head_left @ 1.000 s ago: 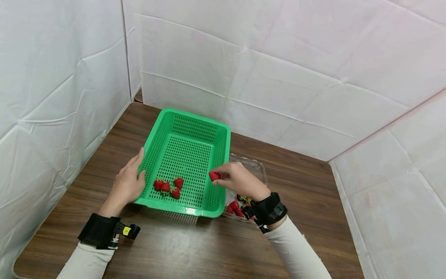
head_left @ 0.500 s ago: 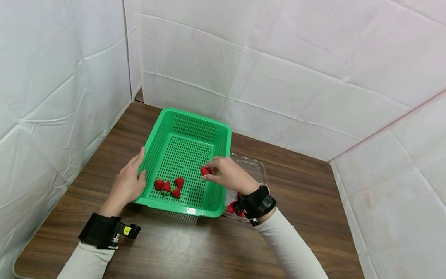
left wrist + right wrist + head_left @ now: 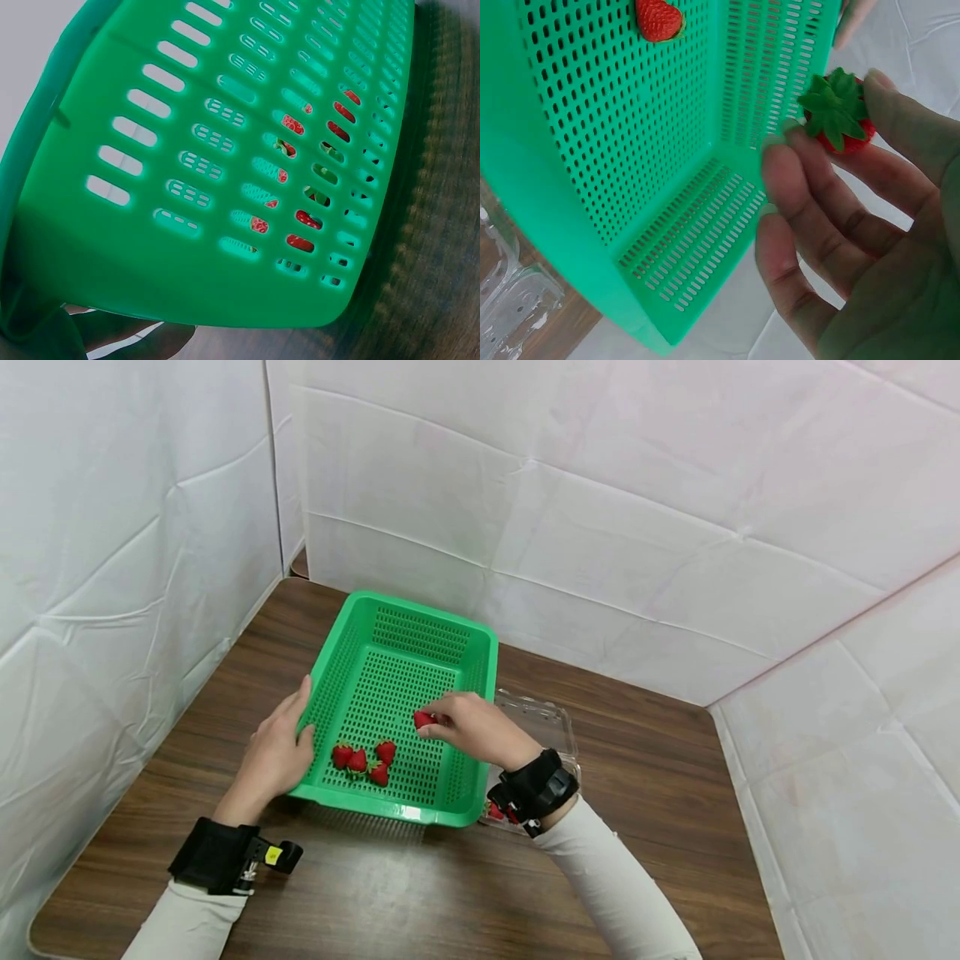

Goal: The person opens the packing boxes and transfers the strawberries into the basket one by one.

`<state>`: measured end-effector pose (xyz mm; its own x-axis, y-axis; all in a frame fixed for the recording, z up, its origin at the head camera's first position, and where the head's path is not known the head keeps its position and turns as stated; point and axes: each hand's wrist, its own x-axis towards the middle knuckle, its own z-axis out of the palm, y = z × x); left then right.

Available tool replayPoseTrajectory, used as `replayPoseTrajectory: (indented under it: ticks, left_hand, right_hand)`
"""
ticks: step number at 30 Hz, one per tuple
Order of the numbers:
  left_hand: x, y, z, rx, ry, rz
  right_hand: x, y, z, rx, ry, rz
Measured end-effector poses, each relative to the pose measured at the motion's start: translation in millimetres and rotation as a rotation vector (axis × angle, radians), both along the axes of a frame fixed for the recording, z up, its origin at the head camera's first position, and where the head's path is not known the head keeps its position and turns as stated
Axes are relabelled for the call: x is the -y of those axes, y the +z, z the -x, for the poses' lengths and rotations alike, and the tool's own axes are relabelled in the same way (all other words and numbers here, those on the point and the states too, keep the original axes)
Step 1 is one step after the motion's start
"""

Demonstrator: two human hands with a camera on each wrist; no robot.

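My right hand (image 3: 483, 727) is over the green basket (image 3: 420, 817) and pinches a strawberry (image 3: 836, 112) between thumb and fingers. The leafy cap of that strawberry faces the right wrist camera; in the head view only its red side shows past the fingertips. A small cluster of strawberries (image 3: 357, 761) lies on the basket floor at the near left. At the basket's left side my left hand (image 3: 277, 747) holds the rim, with the thumb over it. Through the wall slots in the left wrist view, bits of red fruit and green leaves show.
Right of the basket stands a clear plastic box (image 3: 536, 718) with its lid folded back. A few strawberries (image 3: 495, 811) show in it, partly hidden by my right wrist. White sheeting (image 3: 600, 527) rises behind the wooden table (image 3: 637, 760) and at both sides.
My right hand has moved left with the strawberry, from the basket's right rim to above its middle. The left hand and basket have stayed in place.
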<state>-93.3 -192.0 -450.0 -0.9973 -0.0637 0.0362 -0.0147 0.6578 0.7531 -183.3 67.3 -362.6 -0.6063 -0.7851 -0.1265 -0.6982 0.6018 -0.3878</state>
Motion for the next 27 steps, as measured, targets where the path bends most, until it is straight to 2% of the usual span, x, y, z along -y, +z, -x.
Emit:
replayPoseTrajectory:
  ticks: [4,12,19,27]
  left_hand:
    - [0,0.1,-0.3,-0.002,0.000,-0.002]
    - [0,-0.1,-0.1,-0.004,0.002,-0.002]
    - [0,-0.1,-0.3,0.000,0.001,-0.005]
    - [0,-0.5,-0.3,-0.007,-0.005,-0.004]
  right_hand:
    - [5,1.6,-0.3,-0.005,-0.004,-0.010]
    - [22,2.6,0.6,-0.017,0.004,-0.103]
    - [37,-8.2,5.2,-0.012,0.004,-0.191]
    - [53,-17.8,2.5,-0.031,0.022,-0.288]
